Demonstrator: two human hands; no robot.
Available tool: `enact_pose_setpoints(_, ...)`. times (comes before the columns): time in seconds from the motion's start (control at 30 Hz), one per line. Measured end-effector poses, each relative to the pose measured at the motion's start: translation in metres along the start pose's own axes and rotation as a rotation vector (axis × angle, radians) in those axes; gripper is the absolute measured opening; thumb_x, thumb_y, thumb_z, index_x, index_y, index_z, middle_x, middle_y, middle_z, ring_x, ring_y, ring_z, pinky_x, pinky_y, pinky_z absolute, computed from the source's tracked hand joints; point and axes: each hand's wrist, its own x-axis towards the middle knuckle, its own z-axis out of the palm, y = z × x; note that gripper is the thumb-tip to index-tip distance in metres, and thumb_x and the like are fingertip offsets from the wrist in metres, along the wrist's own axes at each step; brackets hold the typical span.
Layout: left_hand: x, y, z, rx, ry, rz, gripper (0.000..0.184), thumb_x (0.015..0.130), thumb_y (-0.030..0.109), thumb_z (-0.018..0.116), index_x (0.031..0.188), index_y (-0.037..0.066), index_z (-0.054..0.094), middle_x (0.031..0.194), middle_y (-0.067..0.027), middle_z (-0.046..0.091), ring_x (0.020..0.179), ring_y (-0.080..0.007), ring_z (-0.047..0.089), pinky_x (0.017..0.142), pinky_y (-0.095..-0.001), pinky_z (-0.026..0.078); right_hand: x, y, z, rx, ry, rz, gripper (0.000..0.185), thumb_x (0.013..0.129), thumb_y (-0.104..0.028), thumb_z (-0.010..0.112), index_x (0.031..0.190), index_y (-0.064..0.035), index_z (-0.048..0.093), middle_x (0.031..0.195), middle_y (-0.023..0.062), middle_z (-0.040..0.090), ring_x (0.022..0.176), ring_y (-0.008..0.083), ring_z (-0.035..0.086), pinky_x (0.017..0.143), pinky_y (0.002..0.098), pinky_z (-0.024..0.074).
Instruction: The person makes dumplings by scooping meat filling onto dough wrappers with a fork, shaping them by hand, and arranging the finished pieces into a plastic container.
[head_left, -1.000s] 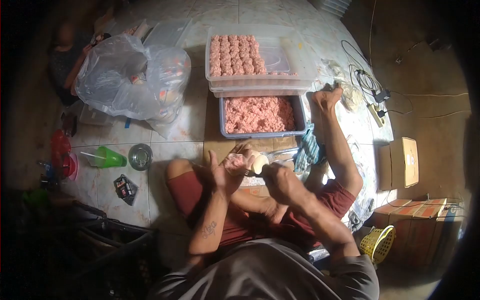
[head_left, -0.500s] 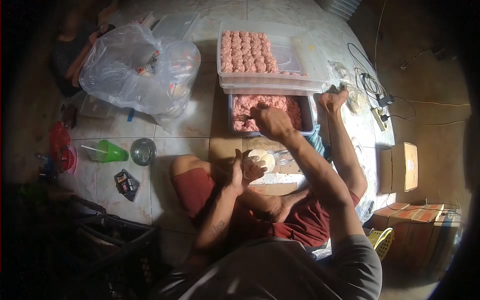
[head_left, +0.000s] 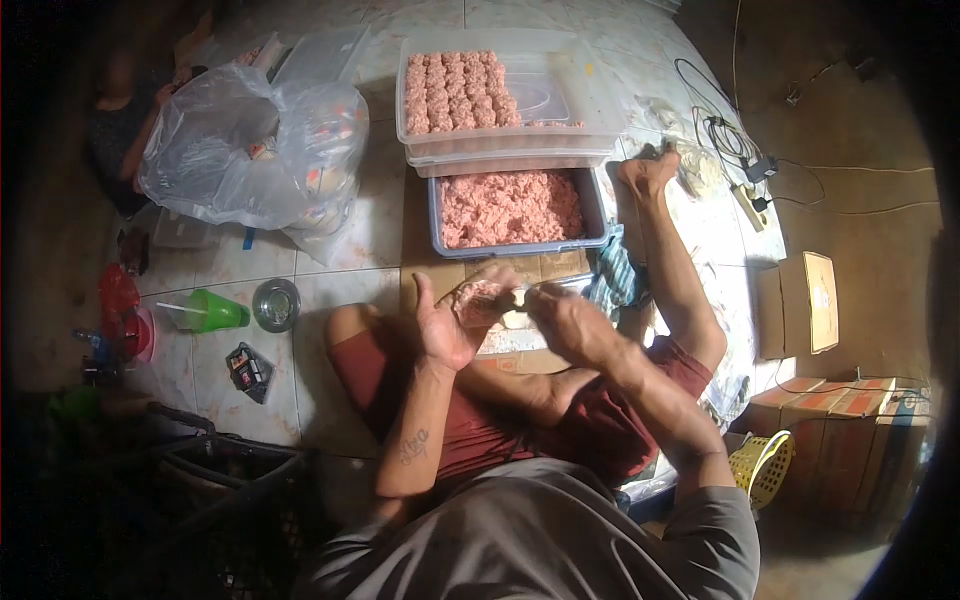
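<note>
My left hand point(head_left: 448, 335) is turned palm up with the thumb apart, cupping a lump of pink minced meat point(head_left: 476, 300). Close beside it, my right hand point(head_left: 578, 328) is closed on a fork, mostly hidden by the fingers and held near the meat. In front of both hands, a blue-grey tub point(head_left: 520, 247) holds a mass of the same mince. Behind the tub, a clear plastic container point(head_left: 545, 95) bears rows of mince balls on its left side, stacked on another one.
A clear bag point(head_left: 215, 150) of packages lies at left, with a person behind it. A green cup point(head_left: 217, 310) and a glass dish point(head_left: 276, 305) stand on the tiles. A striped cloth point(head_left: 615, 275), cables, a power strip point(head_left: 748, 205) and cardboard boxes point(head_left: 830, 440) are at right.
My right hand has drawn back from the tub of mince to beside my left hand, bringing the fork. My left hand has risen slightly and moved left. The whole view has shifted a little.
</note>
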Motion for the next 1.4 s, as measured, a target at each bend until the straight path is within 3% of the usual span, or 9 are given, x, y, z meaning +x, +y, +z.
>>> enact_pose_setpoints(0.3,0.011,-0.026,-0.013,0.061,0.154,0.335,0.094,0.094,0.08,0.037,0.138,-0.003,0.051,0.144,-0.0249,0.053,0.129,-0.0396,0.053,0.112,-0.0553,0.042,-0.031,-0.05,0.036,0.382,0.213,0.336,0.008,0.091,-0.002,0.052,0.094,0.0031,0.058,0.088,0.0324,0.061,0.082,0.0519,0.06,0.069,0.0567,0.0472)
enact_pose_setpoints(0.6,-0.009,-0.009,0.006,0.088,0.039,-0.17,0.099,0.096,0.079,0.031,0.139,-0.008,0.051,0.133,-0.0262,0.063,0.122,-0.0365,0.063,0.109,-0.0489,0.047,-0.03,-0.004,0.015,0.166,0.169,0.19,0.01,0.093,-0.01,0.058,0.099,-0.0046,0.063,0.087,0.0178,0.061,0.079,0.0407,0.064,0.068,0.0486,0.0516)
enact_pose_setpoints(0.77,-0.01,-0.002,-0.012,0.114,0.122,-0.132,0.095,0.098,0.076,0.032,0.136,-0.007,0.054,0.127,-0.0247,0.067,0.115,-0.0365,0.066,0.104,-0.0491,0.052,-0.031,-0.006,0.001,0.042,0.173,0.141,0.012,0.094,-0.011,0.061,0.102,-0.0031,0.065,0.089,0.0164,0.064,0.077,0.0367,0.064,0.069,0.045,0.0519)
enact_pose_setpoints(0.9,-0.004,-0.003,-0.007,0.221,-0.081,-0.136,0.09,0.101,0.073,0.031,0.143,-0.006,0.047,0.131,-0.0231,0.064,0.121,-0.0346,0.063,0.108,-0.0497,0.048,-0.022,-0.005,0.019,0.645,0.263,0.524,0.02,0.095,-0.019,0.071,0.099,-0.0004,0.067,0.089,0.0091,0.068,0.079,0.0179,0.063,0.072,0.0332,0.0502)
enact_pose_setpoints(1.0,-0.018,-0.005,0.041,0.568,-0.013,-0.178,0.088,0.099,0.072,0.038,0.155,0.004,0.031,0.142,-0.0189,0.056,0.126,-0.0284,0.059,0.105,-0.0472,0.051,-0.009,-0.007,0.019,1.038,-0.025,0.606,0.031,0.095,-0.022,0.075,0.113,0.0025,0.068,0.1,0.0042,0.069,0.092,0.0114,0.061,0.085,0.03,0.0495)
enact_pose_setpoints(1.13,-0.026,0.036,0.052,0.702,-0.251,-0.112,0.054,0.105,0.032,0.058,0.148,0.002,0.046,0.138,-0.0123,0.058,0.115,-0.0212,0.066,0.097,-0.0379,0.058,-0.002,-0.032,-0.002,1.404,0.064,0.336,0.04,0.095,-0.026,0.076,0.119,0.0043,0.066,0.106,0.0045,0.07,0.097,0.0127,0.064,0.089,0.0307,0.0526)
enact_pose_setpoints(1.17,-0.018,0.036,0.036,1.304,-0.357,0.005,0.044,0.102,0.012,0.061,0.143,0.0,0.051,0.135,-0.0133,0.06,0.112,-0.0197,0.066,0.096,-0.0382,0.06,0.004,-0.035,-0.009,1.376,0.028,0.321,0.041,0.095,-0.025,0.075,0.12,0.0055,0.065,0.107,0.006,0.071,0.097,0.0129,0.064,0.087,0.0308,0.0535)
enact_pose_setpoints(1.3,-0.014,-0.002,0.009,1.043,-0.295,0.262,0.036,0.091,0.008,0.073,0.125,0.002,0.064,0.112,-0.009,0.072,0.1,-0.0183,0.07,0.085,-0.0344,0.06,0.018,-0.044,-0.037,0.832,0.093,0.397,0.04,0.098,-0.023,0.071,0.121,0.0084,0.063,0.105,0.0094,0.07,0.101,0.0136,0.065,0.084,0.0298,0.054)
enact_pose_setpoints(1.4,-0.013,0.021,0.038,1.881,-0.231,0.52,0.029,0.088,0.004,0.072,0.115,-0.002,0.066,0.11,-0.0146,0.075,0.095,-0.024,0.073,0.083,-0.0374,0.058,0.003,-0.014,0.003,0.972,0.379,0.407,0.031,0.103,-0.022,0.063,0.117,0.0065,0.065,0.087,0.0028,0.064,0.081,0.01,0.057,0.069,0.0262,0.0474)
